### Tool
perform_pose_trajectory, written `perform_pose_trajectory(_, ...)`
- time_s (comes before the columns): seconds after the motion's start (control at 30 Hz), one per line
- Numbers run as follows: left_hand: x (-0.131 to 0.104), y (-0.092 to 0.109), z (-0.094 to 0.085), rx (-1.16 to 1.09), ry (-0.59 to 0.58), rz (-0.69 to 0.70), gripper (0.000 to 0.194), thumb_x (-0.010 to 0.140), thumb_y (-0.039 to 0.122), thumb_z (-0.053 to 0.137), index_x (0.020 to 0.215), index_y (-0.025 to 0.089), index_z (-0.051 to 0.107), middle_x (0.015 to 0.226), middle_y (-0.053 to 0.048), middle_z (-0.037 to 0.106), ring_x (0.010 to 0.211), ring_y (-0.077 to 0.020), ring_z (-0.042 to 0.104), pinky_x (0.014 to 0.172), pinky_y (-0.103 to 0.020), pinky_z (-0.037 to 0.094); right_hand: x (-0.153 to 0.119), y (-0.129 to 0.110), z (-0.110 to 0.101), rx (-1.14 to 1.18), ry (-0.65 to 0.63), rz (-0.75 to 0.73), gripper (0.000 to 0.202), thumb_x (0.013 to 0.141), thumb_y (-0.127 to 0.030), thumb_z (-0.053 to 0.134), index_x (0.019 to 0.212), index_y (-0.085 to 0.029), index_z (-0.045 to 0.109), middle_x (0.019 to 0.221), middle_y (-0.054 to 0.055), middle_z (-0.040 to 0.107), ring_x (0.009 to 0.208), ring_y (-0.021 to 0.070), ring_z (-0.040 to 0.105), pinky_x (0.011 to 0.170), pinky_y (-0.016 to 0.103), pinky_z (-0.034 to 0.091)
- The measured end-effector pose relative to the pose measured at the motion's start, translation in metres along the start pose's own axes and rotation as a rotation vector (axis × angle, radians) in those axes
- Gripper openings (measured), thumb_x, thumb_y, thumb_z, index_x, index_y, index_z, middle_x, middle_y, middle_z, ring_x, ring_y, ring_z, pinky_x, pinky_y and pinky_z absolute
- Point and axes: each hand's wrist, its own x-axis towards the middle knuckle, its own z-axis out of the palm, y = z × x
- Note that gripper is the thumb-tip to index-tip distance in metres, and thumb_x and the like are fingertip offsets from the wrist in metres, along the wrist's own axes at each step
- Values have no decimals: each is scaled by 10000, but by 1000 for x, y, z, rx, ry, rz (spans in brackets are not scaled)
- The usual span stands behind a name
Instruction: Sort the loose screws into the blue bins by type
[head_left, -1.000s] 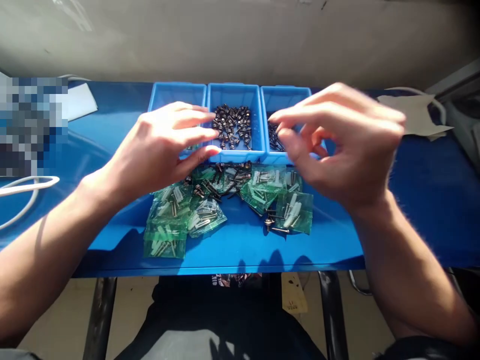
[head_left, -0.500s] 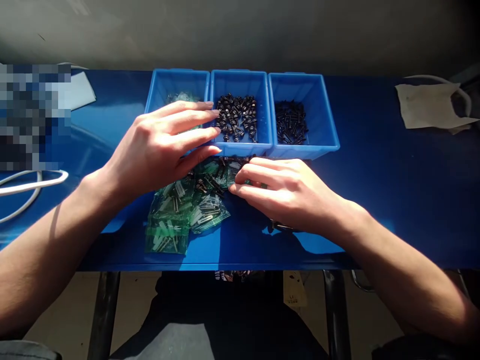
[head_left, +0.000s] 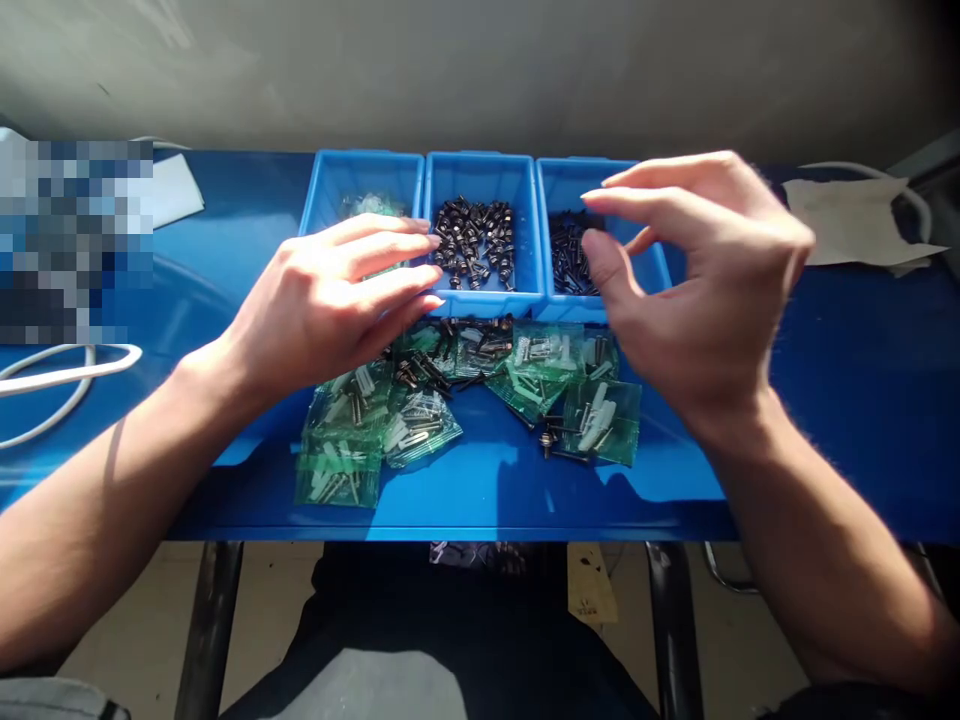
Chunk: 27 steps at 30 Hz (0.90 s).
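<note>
My left hand (head_left: 330, 290) lies with fingers stretched out across the front of the left blue bin (head_left: 309, 190), fingertips at the edge of the middle blue bin (head_left: 487, 302). Dark bolts with washers (head_left: 474, 235) fill part of the middle bin. Over the right blue bin (head_left: 574, 175) hovers my right hand (head_left: 690, 260), thumb and fingers apart, nothing visible between them. Thin dark screws (head_left: 570, 250) are beneath its fingertips. Below the bins lie several green-tinted packets, among them a left packet (head_left: 337, 470) and a right packet (head_left: 611, 420), showing screws and white plugs.
Loose bolts (head_left: 547, 440) and screws lie among the packets on the blue table (head_left: 465, 490). White cable (head_left: 67, 380) runs along the left side, near white paper (head_left: 176, 188). Brownish paper (head_left: 847, 220) lies at the far right.
My right hand has risen from the packets and moved right and away from me to the right bin, its fingers spreading, uncovering the packets on the right. My left hand has barely moved.
</note>
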Motion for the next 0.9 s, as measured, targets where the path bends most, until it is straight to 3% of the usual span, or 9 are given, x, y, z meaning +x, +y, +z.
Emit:
perform_pose_trajectory(0.1, 0, 0, 1, 11, 3, -1, 264, 1134, 370, 609, 1284, 377, 826, 1482, 31, 776, 1483, -277, 713, 1281, -524, 642, -4, -5, 1, 72, -121, -282, 225, 1053, -226, 749, 1251, -250, 853, 1278, 148, 819, 1151, 331, 731, 909, 528, 647)
perform_pose_trajectory(0.17, -1, -1, 2, 28, 32, 34, 264, 1151, 364, 595, 1271, 347, 830, 1476, 13, 780, 1474, -279, 720, 1268, -507, 654, -9, -14, 4, 209, -266, -481, 301, 1049, -159, 731, 1324, -253, 810, 1167, 117, 815, 999, 265, 725, 841, 462, 647)
perform_pose_trajectory(0.27, -2, -3, 5, 67, 86, 125, 244, 1155, 332, 611, 1275, 298, 822, 1453, -22, 791, 1432, -294, 749, 1215, -494, 692, -18, -24, 13, 216, -426, -616, 277, 1084, -129, 681, 1328, -218, 779, 1128, 89, 815, 932, 222, 698, 784, 394, 628)
perform_pose_trajectory(0.37, -4, -7, 7, 86, 123, 202, 214, 1135, 287, 668, 1304, 270, 798, 1444, -54, 792, 1404, -311, 764, 1188, -486, 708, -24, -25, 21, 88, -489, -670, 161, 1141, -143, 634, 1153, -169, 792, 1073, 76, 815, 939, 206, 670, 792, 364, 592)
perform_pose_trajectory(0.53, -4, -9, 8, 88, 136, 243, 231, 1121, 251, 693, 1339, 263, 768, 1454, -69, 784, 1403, -320, 762, 1181, -481, 706, -25, -24, 25, 22, -495, -699, 220, 1157, -148, 631, 971, -160, 749, 976, 60, 783, 873, 184, 632, 766, 347, 547)
perform_pose_trajectory(0.77, -4, -9, 8, 88, 151, 250, 216, 1111, 254, 711, 1315, 250, 780, 1444, -71, 790, 1392, -328, 768, 1163, -485, 715, -24, -26, 19, 34, -431, -721, 197, 1157, -80, 569, 1227, -107, 751, 1054, 91, 798, 911, 206, 683, 777, 368, 605)
perform_pose_trajectory(0.9, -4, -9, 6, 79, 125, 224, 226, 1118, 254, 695, 1319, 281, 795, 1464, -54, 782, 1405, -327, 762, 1179, -499, 710, -22, -23, 12, 186, -396, -597, 192, 1146, -85, 603, 1274, -135, 738, 1115, 105, 796, 922, 180, 718, 786, 344, 645)
